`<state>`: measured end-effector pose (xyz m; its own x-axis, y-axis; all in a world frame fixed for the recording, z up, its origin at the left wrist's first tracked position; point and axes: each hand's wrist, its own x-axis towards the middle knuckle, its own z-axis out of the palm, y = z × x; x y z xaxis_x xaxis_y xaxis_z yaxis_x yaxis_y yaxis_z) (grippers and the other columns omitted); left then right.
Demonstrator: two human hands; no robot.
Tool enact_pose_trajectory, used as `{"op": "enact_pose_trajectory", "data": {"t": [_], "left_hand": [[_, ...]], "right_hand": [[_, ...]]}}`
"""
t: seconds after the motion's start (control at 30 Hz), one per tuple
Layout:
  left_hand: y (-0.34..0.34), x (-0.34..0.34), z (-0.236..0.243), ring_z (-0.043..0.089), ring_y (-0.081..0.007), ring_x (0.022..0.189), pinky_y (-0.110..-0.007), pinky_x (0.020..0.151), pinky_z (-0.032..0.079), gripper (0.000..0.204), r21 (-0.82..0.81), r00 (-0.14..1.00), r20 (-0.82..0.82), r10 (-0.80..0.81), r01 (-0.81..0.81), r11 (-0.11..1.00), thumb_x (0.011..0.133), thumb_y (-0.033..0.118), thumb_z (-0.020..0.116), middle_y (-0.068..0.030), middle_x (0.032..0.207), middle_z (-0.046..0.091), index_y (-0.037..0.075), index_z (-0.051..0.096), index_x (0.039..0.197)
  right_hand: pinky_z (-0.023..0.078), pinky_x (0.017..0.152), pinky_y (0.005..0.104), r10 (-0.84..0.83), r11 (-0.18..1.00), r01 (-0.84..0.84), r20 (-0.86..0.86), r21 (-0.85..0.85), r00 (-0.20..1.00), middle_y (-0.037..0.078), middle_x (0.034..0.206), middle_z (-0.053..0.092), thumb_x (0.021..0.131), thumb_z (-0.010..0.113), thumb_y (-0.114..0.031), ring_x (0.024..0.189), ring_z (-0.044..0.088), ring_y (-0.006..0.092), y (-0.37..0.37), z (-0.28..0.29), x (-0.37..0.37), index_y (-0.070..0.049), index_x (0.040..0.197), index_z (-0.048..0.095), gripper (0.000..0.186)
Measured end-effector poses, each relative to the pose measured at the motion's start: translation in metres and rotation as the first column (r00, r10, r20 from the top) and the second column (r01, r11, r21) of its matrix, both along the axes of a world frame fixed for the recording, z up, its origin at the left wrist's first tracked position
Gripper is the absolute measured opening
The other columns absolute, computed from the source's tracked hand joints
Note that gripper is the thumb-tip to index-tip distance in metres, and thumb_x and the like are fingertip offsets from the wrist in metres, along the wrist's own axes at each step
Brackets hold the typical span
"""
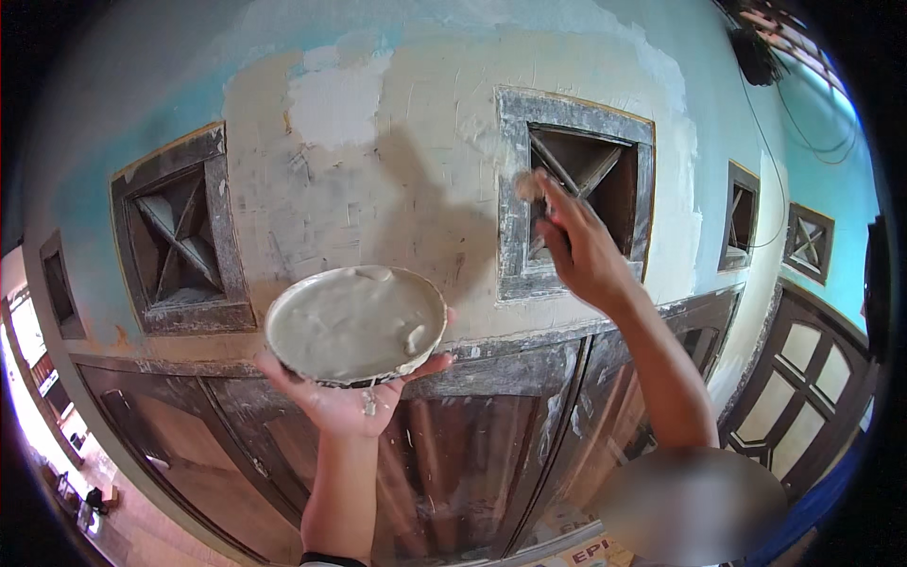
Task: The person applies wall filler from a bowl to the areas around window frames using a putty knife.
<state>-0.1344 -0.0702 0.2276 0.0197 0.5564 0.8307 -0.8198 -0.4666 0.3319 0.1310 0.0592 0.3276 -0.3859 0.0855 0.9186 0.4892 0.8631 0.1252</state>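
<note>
My left hand (pixel 331 402) supports a shallow round dish (pixel 355 382) from below, fingers wrapped around its underside. Wet grey-beige putty (pixel 350 321) fills the dish, with a small raised lump near the right rim. Some putty is smeared on my left palm. My right hand (pixel 588 248) is raised to the left side of a square wooden vent frame (pixel 576 102), its fingers curled. At its fingertips shows a small tan piece (pixel 527 186), blurred, whose kind I cannot make out. Around it, the wall (pixel 430 104) carries patchy beige putty over blue-green paint.
Another vent frame with crossed slats (pixel 175 236) sits in the wall to the left. Below runs a row of dark wooden glazed panels (pixel 463 454). At the right are a panelled door (pixel 794 397) and hanging cables (pixel 779 189). A blurred patch covers the lower right.
</note>
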Motion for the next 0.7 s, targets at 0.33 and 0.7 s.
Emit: {"op": "enact_pose_trajectory", "data": {"t": [0.33,0.7], "left_hand": [[-0.030,-0.023,0.008,0.026,-0.0689,0.135,-0.075,0.095,0.048,0.118,0.158,0.998,0.049,0.039,-0.046,0.986,0.078,0.089,0.050,-0.0322,0.160,0.021,0.008,0.022,0.159],[-0.082,-0.067,0.045,0.034,-0.0650,0.134,-0.061,0.089,0.058,0.122,0.070,0.872,0.149,0.466,-0.480,0.875,0.078,0.085,0.057,-0.0429,0.150,0.027,-0.007,0.025,0.152]], "right_hand": [[0.052,0.081,0.0557,-0.023,0.980,0.075,-0.269,0.183,0.963,0.034,0.106,0.066,0.102,0.052,-0.016,0.095,0.065,0.0518,0.052,0.114,-0.031,0.000,0.148,0.039,0.051],[0.057,0.067,0.0569,-0.449,0.876,0.475,-0.216,0.083,0.867,0.025,0.082,0.070,0.099,0.053,-0.032,0.074,0.070,0.0458,0.034,0.118,-0.071,-0.013,0.146,0.043,0.052]]}}
